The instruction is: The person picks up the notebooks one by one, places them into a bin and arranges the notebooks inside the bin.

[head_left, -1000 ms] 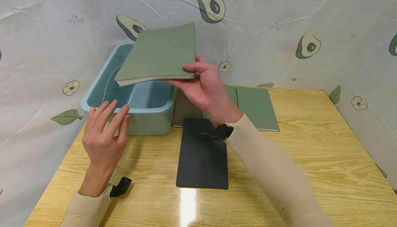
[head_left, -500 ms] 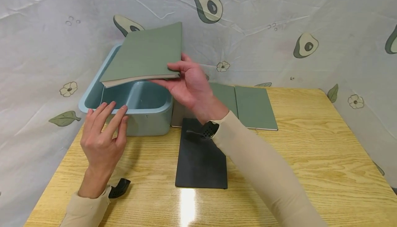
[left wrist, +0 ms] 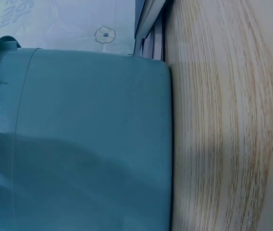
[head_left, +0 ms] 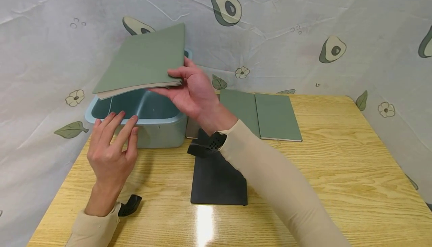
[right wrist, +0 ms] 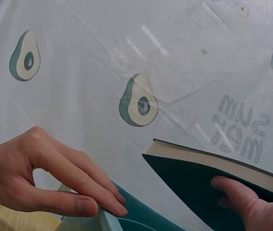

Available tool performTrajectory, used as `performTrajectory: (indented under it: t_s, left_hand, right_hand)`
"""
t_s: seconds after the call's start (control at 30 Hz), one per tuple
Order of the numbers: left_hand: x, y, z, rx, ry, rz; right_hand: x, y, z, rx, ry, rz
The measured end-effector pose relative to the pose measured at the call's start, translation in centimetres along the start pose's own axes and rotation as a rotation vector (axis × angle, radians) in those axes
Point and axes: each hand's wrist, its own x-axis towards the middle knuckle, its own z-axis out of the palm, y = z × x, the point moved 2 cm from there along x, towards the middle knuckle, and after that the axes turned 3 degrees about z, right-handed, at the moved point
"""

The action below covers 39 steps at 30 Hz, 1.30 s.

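Note:
My right hand (head_left: 197, 95) holds a green notebook (head_left: 148, 57) by its near right corner, thumb on top and fingers underneath. The notebook is raised and tilted above a blue plastic bin (head_left: 162, 132), covering much of its opening. In the right wrist view, the notebook's page edges (right wrist: 213, 163) face up beside the right thumb. My left hand (head_left: 111, 149) rests its fairly straight fingertips on the bin's near rim, with the thumb on the outer side. In the left wrist view, the bin's outer wall (left wrist: 88, 134) fills the left side.
A black notebook (head_left: 219, 185) lies on the wooden table (head_left: 344, 172), partly under the right forearm. Two green notebooks, one on the left (head_left: 239, 110) and one on the right (head_left: 278, 117), lie behind it. A brownish one (head_left: 192, 128) shows beside the bin. Printed cloth (head_left: 276, 36) hangs behind.
The right hand has carried the green notebook leftward over the bin, its left edge dipping lower. The left hand has stayed at the rim.

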Motion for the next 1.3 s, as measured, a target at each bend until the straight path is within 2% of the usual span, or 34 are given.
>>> performTrajectory:
  t_s: [0.3,0.5,0.73,1.07,1.3]
  left_hand:
    - [0.2,-0.1,-0.1,0.005,-0.031,-0.012]
    - [0.2,-0.3,-0.2,0.009,-0.046,-0.009]
    - [0.0,-0.3,-0.2,0.007,-0.042,-0.007]
    - [-0.3,-0.3,0.0,0.010,-0.027,0.004]
    - [-0.6,-0.5,0.0,0.007,-0.014,0.007]
  right_hand:
    - [1.1,0.6,-0.6,-0.028,0.043,0.020]
    - [2.0,1.4,-1.7,0.000,0.128,0.052]
    - [2.8,2.4,-2.3,0.004,0.273,0.092]
    - [3.7,3.3,-2.0,-0.015,0.302,0.155]
    - [4.3,3.8,-2.0,-0.045,0.332,0.160]
